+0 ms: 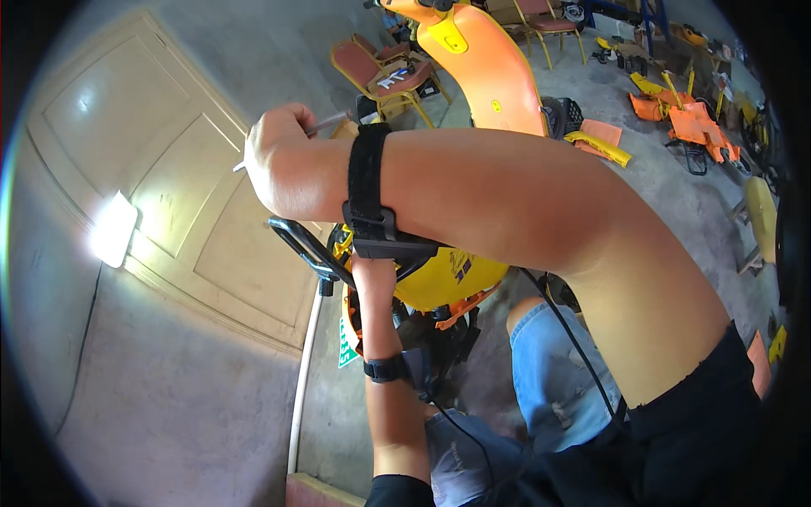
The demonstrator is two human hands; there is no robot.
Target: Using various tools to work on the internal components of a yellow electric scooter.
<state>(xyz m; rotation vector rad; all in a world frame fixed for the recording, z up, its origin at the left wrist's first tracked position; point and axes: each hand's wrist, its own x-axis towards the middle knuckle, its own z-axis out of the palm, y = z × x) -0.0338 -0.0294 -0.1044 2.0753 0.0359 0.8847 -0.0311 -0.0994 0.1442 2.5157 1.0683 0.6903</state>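
My right arm reaches across the view from the lower right. At its end my right hand (279, 156) is closed around a thin, rod-like tool (329, 123), whose pale tip sticks out on either side of the fist. Below it, my left hand (372, 277) reaches up to the yellow and orange scooter (431, 290). Its fingers are hidden behind the right wrist and its strapped black device. A black tubular rack (308, 247) juts out left of that wrist. The scooter's long orange panel (486, 63) rises beyond the right forearm.
A closed cream door (182, 177) and a bright lamp (115, 230) are at the left. Red-cushioned chairs (397, 76) stand at the back. Orange and yellow body parts (697, 127) lie on the floor at the right. Black cables (574, 338) run from the wrist devices.
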